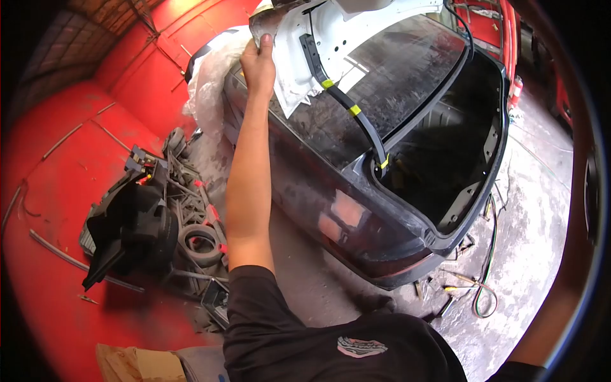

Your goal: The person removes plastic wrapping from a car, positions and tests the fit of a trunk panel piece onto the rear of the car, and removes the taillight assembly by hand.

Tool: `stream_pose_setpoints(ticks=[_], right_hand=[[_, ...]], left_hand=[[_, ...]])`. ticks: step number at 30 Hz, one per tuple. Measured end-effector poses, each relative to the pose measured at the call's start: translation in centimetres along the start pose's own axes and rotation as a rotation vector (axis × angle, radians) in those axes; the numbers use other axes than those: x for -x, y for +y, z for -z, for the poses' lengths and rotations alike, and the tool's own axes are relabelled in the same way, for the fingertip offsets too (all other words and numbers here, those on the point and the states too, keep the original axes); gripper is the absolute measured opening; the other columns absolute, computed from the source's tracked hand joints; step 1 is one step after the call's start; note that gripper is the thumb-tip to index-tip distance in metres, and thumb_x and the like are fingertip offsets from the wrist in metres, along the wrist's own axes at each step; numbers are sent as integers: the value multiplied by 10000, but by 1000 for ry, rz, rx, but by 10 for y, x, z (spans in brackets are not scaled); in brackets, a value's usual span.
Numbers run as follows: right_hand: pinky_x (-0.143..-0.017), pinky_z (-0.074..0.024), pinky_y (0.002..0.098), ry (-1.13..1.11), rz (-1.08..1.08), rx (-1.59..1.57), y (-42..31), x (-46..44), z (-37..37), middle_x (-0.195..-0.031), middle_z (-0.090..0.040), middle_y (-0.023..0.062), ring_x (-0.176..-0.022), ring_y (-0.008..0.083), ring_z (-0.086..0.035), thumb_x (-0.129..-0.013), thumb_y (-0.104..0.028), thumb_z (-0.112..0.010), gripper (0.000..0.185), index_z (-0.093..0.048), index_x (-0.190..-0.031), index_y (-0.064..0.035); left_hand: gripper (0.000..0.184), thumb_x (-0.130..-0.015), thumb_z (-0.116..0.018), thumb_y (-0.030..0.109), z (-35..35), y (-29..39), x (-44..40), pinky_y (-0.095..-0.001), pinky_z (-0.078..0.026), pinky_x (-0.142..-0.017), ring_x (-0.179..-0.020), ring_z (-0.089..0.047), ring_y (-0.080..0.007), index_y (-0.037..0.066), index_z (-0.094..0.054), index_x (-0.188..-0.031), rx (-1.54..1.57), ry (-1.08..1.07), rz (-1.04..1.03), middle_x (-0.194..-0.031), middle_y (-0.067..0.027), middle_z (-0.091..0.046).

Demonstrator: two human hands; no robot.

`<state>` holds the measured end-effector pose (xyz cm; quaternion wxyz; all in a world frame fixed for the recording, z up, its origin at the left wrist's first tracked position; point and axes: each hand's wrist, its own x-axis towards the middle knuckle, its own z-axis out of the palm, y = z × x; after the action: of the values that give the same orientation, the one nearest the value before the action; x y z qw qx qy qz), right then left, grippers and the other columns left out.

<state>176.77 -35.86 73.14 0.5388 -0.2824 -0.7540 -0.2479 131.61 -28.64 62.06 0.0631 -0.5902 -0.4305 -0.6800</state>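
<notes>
My left hand (258,67) is raised at the top, closed around the edge of a white trunk lid (328,32), thumb uppermost. The lid stands up over the dusty rear window (407,76) of a dark car. A black hinge arm (350,105) with yellow tape runs from the trunk opening's corner up to the lid. Below it, the open trunk (439,146) is dark inside. My right arm shows only as a shadowed strip along the right edge; its hand is out of view.
Patches of filler (347,209) mark the car's dark side (305,184). Left of me lie piled car parts and a tire (200,245) against a red wall (57,172). A hose (491,254) and tools lie on the concrete floor (531,210). Clear plastic sheeting (213,86) hangs farther ahead.
</notes>
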Motion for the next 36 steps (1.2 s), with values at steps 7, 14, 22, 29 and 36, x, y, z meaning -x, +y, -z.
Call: stream_pose_setpoints(ticks=[7,14,22,29,36], right_hand=[[-695,-580,313,29,76,43,18,0,-9,-886,-771,107,-770,164,-730,-889,-161,-789,140,-783,-963,-42],[-735,-582,345,-27,21,-104,17,27,-11,-904,-766,120,-804,185,-734,-893,-157,-783,174,-767,-1007,-27],[-748,-579,352,-141,-64,-279,23,107,-39,-925,-758,130,-820,196,-730,-897,-163,-779,195,-751,-1035,-28],[-759,-576,359,-245,-179,-443,28,181,-66,-944,-752,138,-834,206,-727,-899,-168,-775,215,-737,-1060,-30],[-770,-573,365,-312,-248,-558,32,225,-89,-962,-745,146,-847,216,-723,-902,-173,-772,236,-723,-1084,-31]], left_hand=[[221,-976,-643,82,-4,30,-23,-339,-509,-750,-762,-628,-171,-111,-676,-1076,-319,139,-278,-868,-119,-721],[243,-983,-595,69,-1,38,-15,-371,-523,-772,-802,-689,-271,-105,-677,-1131,-532,118,-378,-907,-211,-731],[246,-991,-608,84,11,46,-20,-358,-520,-657,-698,-655,-225,-118,-684,-1109,-654,76,-413,-805,-152,-705],[267,-1022,-569,64,14,48,-16,-287,-538,-646,-743,-628,-114,-113,-651,-1205,-455,-7,-197,-869,-65,-674],[296,-1025,-589,69,7,54,0,-291,-573,-623,-777,-657,-125,-98,-611,-1269,-415,49,-201,-929,-82,-673]])
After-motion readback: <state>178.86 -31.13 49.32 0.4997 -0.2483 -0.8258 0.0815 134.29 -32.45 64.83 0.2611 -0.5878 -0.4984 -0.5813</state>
